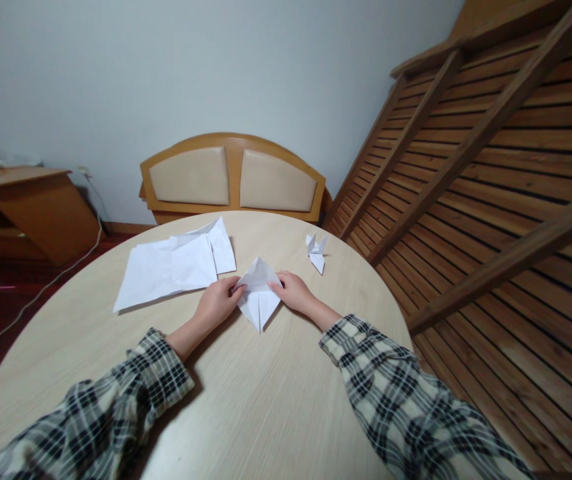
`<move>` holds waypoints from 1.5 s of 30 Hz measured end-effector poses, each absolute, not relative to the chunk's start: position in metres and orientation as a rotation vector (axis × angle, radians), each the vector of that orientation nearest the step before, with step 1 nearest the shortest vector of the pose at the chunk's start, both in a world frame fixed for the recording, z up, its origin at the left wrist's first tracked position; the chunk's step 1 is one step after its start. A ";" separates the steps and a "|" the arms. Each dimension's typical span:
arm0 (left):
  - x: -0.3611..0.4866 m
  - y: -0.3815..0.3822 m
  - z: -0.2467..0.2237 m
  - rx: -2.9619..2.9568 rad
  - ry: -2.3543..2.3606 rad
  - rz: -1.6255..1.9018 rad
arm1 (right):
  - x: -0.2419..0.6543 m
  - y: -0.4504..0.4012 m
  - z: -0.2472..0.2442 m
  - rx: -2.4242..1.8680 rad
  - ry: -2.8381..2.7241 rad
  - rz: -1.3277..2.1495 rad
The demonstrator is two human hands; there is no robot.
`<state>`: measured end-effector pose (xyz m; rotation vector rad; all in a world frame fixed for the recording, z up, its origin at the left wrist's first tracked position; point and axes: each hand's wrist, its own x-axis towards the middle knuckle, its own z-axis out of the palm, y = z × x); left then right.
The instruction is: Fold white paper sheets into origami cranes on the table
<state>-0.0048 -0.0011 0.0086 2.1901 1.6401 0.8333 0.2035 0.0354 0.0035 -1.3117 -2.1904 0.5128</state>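
Note:
A white folded paper [259, 293] in a diamond shape is held between both hands, low over the round table. Its lower half shows a slit down the middle, and one point faces me. My left hand [217, 301] pinches the left corner between thumb and fingers. At the right corner, my right hand [293, 292] is closed on the same paper, thumb on top. Left of the hands lie several white paper sheets [159, 270], some creased and overlapping. A small folded paper figure [317, 252] stands to the right, beyond my right hand.
The pale round table [266, 400] spans the foreground. Behind it stands a wooden headboard with cream panels [279, 181]. A slatted wooden frame [491, 173] leans at the right. On the left are a brown desk [49, 213] and a white cable [61, 273].

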 end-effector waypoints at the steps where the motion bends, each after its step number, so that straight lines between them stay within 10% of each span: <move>1: -0.005 -0.001 0.008 2.196 1.634 0.835 | 0.204 0.036 0.003 -1.313 -2.190 0.515; 45: 0.009 0.004 0.018 2.162 1.996 0.783 | 0.177 0.026 -0.003 -1.609 -1.985 0.347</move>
